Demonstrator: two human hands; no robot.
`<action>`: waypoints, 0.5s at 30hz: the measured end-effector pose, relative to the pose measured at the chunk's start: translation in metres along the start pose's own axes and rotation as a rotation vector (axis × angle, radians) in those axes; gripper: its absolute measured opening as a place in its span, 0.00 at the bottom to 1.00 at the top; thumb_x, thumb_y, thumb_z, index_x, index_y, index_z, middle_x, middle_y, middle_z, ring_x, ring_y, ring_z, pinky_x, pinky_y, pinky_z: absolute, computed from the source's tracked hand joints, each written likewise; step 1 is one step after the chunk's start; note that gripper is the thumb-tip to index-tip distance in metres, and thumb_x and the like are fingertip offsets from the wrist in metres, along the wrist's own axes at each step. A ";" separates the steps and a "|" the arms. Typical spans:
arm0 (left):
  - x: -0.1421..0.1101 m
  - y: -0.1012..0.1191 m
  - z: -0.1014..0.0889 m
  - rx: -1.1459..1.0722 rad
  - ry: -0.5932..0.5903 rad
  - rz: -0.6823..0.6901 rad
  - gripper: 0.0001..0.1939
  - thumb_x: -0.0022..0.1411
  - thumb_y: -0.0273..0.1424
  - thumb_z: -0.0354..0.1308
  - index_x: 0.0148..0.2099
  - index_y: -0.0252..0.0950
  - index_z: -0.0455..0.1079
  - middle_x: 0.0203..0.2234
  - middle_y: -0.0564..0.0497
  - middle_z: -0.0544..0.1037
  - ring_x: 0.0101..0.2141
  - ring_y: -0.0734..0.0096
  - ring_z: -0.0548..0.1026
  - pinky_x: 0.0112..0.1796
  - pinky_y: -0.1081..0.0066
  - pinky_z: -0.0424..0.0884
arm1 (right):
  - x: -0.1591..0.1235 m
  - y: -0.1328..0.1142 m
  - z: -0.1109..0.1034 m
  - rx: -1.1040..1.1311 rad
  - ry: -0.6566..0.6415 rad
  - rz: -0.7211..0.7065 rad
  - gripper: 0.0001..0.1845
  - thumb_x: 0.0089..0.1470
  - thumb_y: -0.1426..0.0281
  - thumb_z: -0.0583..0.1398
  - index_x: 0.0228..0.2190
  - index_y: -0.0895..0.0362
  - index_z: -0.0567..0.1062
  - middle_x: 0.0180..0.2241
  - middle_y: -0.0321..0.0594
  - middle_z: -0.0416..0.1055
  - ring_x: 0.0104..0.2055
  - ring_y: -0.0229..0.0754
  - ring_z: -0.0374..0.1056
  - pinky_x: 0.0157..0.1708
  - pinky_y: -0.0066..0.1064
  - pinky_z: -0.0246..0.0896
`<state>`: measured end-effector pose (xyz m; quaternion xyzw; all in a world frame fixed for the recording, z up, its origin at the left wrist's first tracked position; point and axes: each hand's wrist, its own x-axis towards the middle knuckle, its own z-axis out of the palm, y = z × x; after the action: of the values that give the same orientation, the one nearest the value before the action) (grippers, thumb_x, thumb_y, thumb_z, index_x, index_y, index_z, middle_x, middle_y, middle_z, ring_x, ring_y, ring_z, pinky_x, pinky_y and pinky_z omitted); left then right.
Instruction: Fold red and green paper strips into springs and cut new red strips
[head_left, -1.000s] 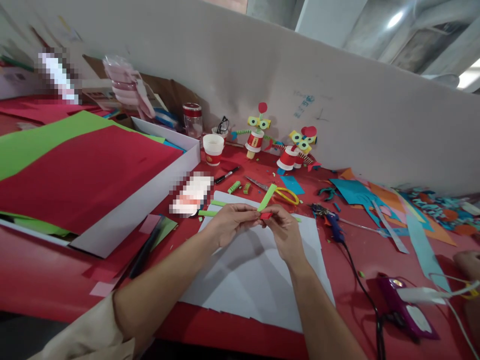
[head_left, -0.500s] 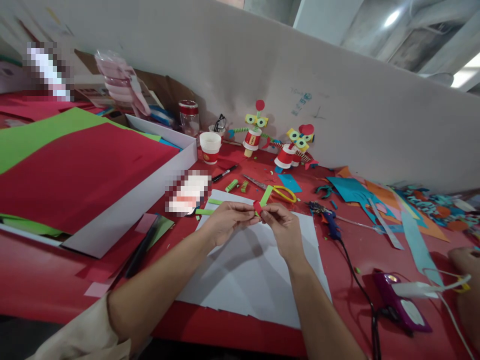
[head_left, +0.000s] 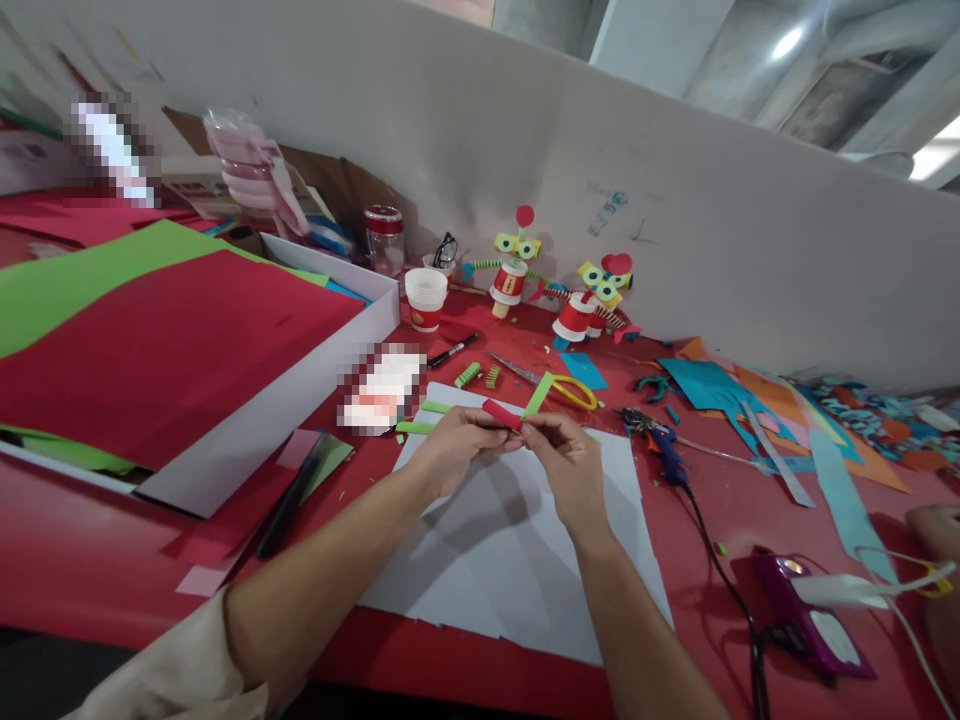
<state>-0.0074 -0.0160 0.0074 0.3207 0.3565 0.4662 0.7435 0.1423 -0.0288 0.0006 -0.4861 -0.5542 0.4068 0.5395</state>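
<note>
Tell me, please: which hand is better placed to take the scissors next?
Probably the right hand: the scissors lie just beyond it, and the left hand is farther. Both are busy at the red strip.

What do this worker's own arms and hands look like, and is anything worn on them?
The left hand and right hand are bare, with nothing worn that I can make out. A loose beige sleeve shows on the left arm, leaving the rest uncovered; none shows on the right arm.

On the near side of the left hand (head_left: 457, 450) and right hand (head_left: 562, 455), free room is offered by the white sheet (head_left: 510, 570); passage is hindered beyond by scissors (head_left: 576, 393), rightward by a glue gun (head_left: 669, 456).
</note>
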 end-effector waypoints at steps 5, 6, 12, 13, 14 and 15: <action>-0.001 -0.002 0.003 0.083 0.007 0.082 0.06 0.43 0.27 0.68 0.29 0.33 0.78 0.24 0.48 0.80 0.29 0.69 0.75 0.41 0.66 0.69 | -0.002 -0.001 0.009 0.165 0.100 0.045 0.13 0.45 0.69 0.66 0.32 0.54 0.68 0.28 0.31 0.70 0.31 0.36 0.66 0.33 0.29 0.62; -0.001 -0.002 0.003 0.094 0.017 0.095 0.06 0.44 0.29 0.68 0.28 0.33 0.78 0.24 0.48 0.80 0.29 0.69 0.75 0.40 0.66 0.69 | -0.003 -0.001 0.009 0.188 0.095 0.072 0.14 0.44 0.68 0.66 0.32 0.54 0.68 0.29 0.32 0.70 0.31 0.36 0.66 0.34 0.29 0.62; 0.001 -0.002 0.001 0.170 0.082 0.119 0.05 0.45 0.31 0.66 0.25 0.34 0.76 0.20 0.50 0.77 0.25 0.72 0.72 0.33 0.69 0.66 | -0.005 -0.003 0.011 0.166 -0.077 0.158 0.10 0.50 0.63 0.62 0.34 0.55 0.74 0.31 0.36 0.73 0.33 0.38 0.67 0.37 0.32 0.63; 0.002 -0.002 0.001 0.189 0.101 0.123 0.05 0.45 0.31 0.66 0.24 0.34 0.76 0.19 0.50 0.77 0.24 0.72 0.72 0.31 0.70 0.65 | -0.005 -0.003 0.011 0.154 -0.091 0.149 0.10 0.51 0.63 0.62 0.34 0.55 0.74 0.31 0.36 0.73 0.33 0.39 0.67 0.38 0.33 0.64; 0.002 -0.002 0.001 0.209 0.122 0.125 0.05 0.45 0.31 0.65 0.24 0.34 0.75 0.18 0.51 0.76 0.23 0.73 0.71 0.30 0.70 0.64 | -0.006 -0.004 0.011 0.143 -0.096 0.142 0.10 0.52 0.62 0.61 0.34 0.55 0.74 0.31 0.36 0.73 0.33 0.39 0.68 0.38 0.33 0.64; 0.002 -0.002 0.001 0.229 0.141 0.125 0.05 0.45 0.31 0.65 0.23 0.34 0.75 0.18 0.51 0.76 0.23 0.73 0.71 0.28 0.71 0.62 | -0.006 -0.004 0.012 0.130 -0.093 0.138 0.10 0.52 0.62 0.61 0.34 0.55 0.74 0.31 0.37 0.74 0.33 0.39 0.68 0.38 0.34 0.64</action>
<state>-0.0047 -0.0154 0.0057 0.3916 0.4381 0.4893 0.6445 0.1298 -0.0346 0.0018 -0.4675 -0.5164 0.5003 0.5143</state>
